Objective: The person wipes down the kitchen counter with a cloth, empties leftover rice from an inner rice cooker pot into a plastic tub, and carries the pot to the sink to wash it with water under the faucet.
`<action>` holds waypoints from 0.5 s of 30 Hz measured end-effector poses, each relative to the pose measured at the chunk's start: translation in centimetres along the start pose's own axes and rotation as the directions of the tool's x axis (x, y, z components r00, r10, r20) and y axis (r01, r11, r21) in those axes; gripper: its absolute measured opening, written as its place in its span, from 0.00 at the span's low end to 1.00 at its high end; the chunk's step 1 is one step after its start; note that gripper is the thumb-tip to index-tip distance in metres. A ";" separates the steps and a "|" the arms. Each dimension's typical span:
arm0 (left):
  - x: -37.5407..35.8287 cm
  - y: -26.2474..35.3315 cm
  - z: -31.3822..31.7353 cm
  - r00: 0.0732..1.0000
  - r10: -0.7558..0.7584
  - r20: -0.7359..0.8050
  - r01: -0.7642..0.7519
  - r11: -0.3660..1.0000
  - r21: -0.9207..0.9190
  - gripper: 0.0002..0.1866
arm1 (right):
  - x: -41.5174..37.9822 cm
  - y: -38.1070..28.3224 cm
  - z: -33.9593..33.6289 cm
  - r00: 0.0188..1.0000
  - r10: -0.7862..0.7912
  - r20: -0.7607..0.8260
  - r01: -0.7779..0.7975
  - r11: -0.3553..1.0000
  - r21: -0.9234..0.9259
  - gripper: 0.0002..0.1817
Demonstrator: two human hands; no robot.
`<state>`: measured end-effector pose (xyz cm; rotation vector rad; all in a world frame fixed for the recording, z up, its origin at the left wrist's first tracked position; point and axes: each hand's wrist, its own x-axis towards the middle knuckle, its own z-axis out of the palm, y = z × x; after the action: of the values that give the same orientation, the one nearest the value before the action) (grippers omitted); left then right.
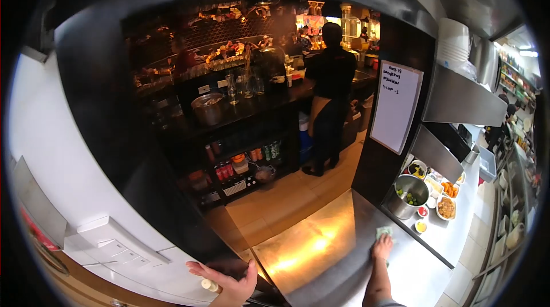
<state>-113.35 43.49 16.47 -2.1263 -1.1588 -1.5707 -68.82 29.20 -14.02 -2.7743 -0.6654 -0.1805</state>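
My right hand (382, 247) lies on the steel counter (344, 261), its fingers pressed on a pale green cloth (384, 231). Part of the cloth shows beyond the fingertips and a bit at the wrist side. At the lower left, my left hand (229, 283) is raised with thumb and fingers spread, near the counter's left end. A small cream-coloured object (211, 286) shows beside its palm; the hand is not closed round it.
A steel pot (408, 195) with green pieces and several food bowls (446, 208) stand at the right. A whiteboard (396, 106) hangs on the dark pillar. Beyond the opening a person (331, 89) stands at a bar. Wall switches (123, 252) are at left.
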 end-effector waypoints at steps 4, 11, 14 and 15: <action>0.0 -0.7 0.7 0.994 0.087 -0.064 -0.087 0.996 0.009 0.54 | -5.5 10.0 -1.6 0.965 0.198 -0.171 -0.196 0.980 0.028 0.21; -0.4 -1.0 1.1 0.995 0.075 -0.060 -0.077 0.996 -0.033 0.52 | -21.9 27.7 -5.3 0.751 0.467 -0.467 -0.602 0.774 -0.193 0.23; -0.2 -0.8 1.0 0.994 0.089 -0.067 -0.092 0.995 -0.041 0.51 | -25.6 26.2 -7.6 0.702 0.566 -0.433 -0.688 0.696 -0.207 0.23; -0.2 -0.8 1.0 0.993 0.092 -0.069 -0.095 0.995 -0.043 0.51 | -26.2 25.5 -7.5 0.703 0.571 -0.424 -0.688 0.697 -0.204 0.23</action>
<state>-113.27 44.49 15.73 -2.1067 -0.9966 -1.6279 -80.68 -5.99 -17.86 -2.9961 0.4952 -0.6467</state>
